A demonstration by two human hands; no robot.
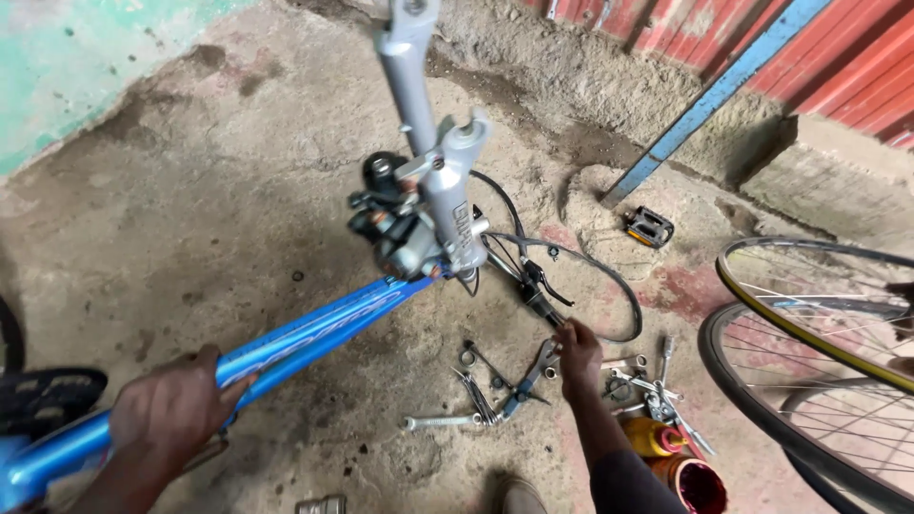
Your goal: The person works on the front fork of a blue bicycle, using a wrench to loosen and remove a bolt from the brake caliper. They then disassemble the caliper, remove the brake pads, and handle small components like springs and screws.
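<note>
While left hand (171, 414) clasps, blue frame (314, 333) glossy, inverted.

Bike repair w/shop: wrenches (440, 420) on dirt floor (190, 219), spare wheels (809, 381), blue frame (314, 333).

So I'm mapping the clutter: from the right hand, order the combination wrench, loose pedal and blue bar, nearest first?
From the right hand:
1. Combination wrench, on the floor to its left.
2. Loose pedal, beyond it, up right.
3. Blue bar, farthest, leaning by the red wall.
</note>
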